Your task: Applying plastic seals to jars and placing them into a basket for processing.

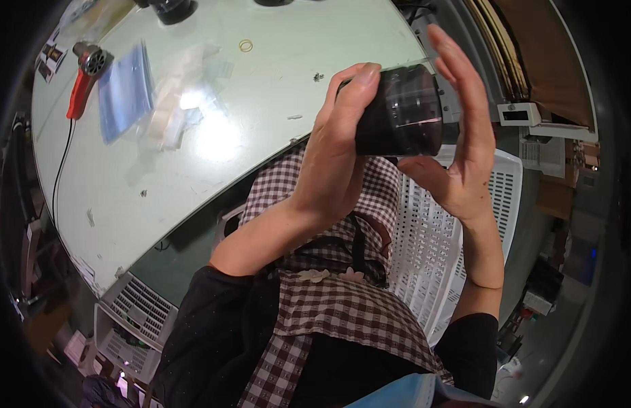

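A dark, glossy cylindrical container (402, 115) lies on its side in the air, just past the table's near edge. My left hand (341, 122) grips its left end, with the thumb on top. Around the right end is my right hand (461, 137), its fingers raised and spread from the thumb; the palm faces the container. Clear film seems to cover the container. A heat gun with a red handle (80, 92) rests at the table's left side, beside a stack of bluish clear plastic sleeves (126, 94). Loose clear film pieces (177, 97) lie to the right of the stack.
The pale green table (254, 102) has a curved-looking near edge. Two yellow rubber bands (245, 46) lie on it, and a dark container (172, 10) stands at the far edge. A white perforated plastic basket (422, 245) is by my lap; a grey crate (137, 316) is at lower left.
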Motion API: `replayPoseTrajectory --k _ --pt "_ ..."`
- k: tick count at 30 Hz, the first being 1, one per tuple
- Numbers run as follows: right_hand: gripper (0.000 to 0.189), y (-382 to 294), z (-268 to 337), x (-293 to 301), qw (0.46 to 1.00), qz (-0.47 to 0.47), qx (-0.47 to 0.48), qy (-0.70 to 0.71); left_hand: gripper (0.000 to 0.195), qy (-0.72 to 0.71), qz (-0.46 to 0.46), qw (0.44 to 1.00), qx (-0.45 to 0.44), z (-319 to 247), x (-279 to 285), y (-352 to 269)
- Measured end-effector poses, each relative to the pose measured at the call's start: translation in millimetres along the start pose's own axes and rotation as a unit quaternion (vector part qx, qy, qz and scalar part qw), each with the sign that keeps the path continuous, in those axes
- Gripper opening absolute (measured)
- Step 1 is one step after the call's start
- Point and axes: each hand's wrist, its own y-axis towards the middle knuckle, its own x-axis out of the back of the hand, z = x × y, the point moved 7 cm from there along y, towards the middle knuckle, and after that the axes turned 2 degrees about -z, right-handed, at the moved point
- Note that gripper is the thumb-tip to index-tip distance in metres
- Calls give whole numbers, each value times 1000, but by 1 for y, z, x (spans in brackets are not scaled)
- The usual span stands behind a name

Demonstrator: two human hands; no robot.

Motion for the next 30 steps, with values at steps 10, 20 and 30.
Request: replayPoseTrajectory --k 10,20,30 --pt "86 0 -8 -11 999 11 -27 17 41 8 -20 1000 -17 -9 6 -4" --pt "76 -5 -32 -2 973 -108 -109 174 44 -31 61 997 48 -16 9 6" --pt "87 -16 -37 -35 948 -34 -241 206 64 -228 172 954 96 -17 5 11"
